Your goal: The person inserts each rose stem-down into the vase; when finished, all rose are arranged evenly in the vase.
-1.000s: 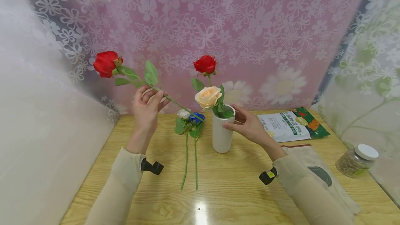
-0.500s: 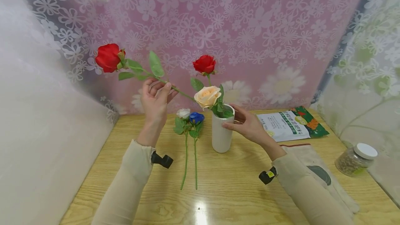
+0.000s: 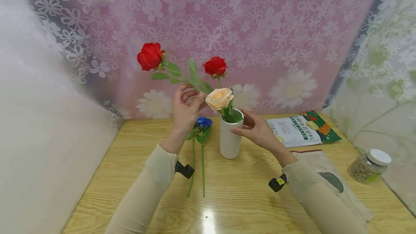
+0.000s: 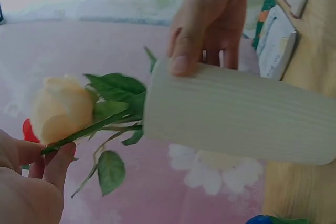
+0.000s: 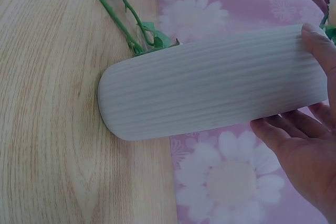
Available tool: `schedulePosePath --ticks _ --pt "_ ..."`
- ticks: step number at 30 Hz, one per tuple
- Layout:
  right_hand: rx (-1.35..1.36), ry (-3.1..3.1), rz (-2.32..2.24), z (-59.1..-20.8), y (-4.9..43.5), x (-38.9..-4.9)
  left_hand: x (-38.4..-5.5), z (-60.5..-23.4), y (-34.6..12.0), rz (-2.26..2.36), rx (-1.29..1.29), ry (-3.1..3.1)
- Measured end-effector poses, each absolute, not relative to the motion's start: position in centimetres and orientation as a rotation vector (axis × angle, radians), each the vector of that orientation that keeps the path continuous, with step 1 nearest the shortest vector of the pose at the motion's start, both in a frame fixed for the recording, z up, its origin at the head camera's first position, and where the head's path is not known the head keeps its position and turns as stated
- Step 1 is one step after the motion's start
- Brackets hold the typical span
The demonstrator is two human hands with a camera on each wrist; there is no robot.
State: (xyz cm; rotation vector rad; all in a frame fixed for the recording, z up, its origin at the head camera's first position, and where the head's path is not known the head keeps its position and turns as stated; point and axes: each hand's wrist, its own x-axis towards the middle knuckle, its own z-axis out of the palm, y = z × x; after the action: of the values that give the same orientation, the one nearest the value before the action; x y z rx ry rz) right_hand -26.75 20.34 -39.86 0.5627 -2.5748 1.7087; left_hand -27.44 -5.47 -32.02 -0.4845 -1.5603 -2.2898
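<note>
Our left fingers (image 3: 196, 101) pinch the upper-left red rose (image 3: 150, 57), slanting lower-right toward the vase (image 3: 230, 142) our right fingers (image 3: 239, 131) grip.

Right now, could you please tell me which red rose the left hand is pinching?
It is the farther-left red rose, whose stem the left hand pinches; the other red rose rises behind the cream rose.

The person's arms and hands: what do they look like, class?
The left sleeve and right sleeve are long and plain beige. Wrist-worn, the left device and right device are black, the right with a yellow patch. The left hand and right hand are bare.
</note>
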Motion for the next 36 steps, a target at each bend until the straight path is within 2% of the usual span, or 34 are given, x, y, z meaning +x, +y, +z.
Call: schedulePosePath --ticks 8,17,30,36 --pt "0.518 -2.591 1.724 -39.9 20.3 -26.8 -27.3 -33.7 -3.1 -2.175 -0.590 -1.816" --pt "0.498 -2.616 1.689 -39.9 20.4 -26.9 -27.8 -34.4 -1.7 -1.804 -0.686 -2.120" --pt "0.512 -2.615 1.680 -39.9 20.3 -26.9 -28.4 -35.8 -1.7 -1.269 -0.651 -2.243" --pt "0.524 -2.602 1.680 -39.9 20.3 -26.9 -28.9 -36.1 -2.1 -1.255 -0.611 -2.354"
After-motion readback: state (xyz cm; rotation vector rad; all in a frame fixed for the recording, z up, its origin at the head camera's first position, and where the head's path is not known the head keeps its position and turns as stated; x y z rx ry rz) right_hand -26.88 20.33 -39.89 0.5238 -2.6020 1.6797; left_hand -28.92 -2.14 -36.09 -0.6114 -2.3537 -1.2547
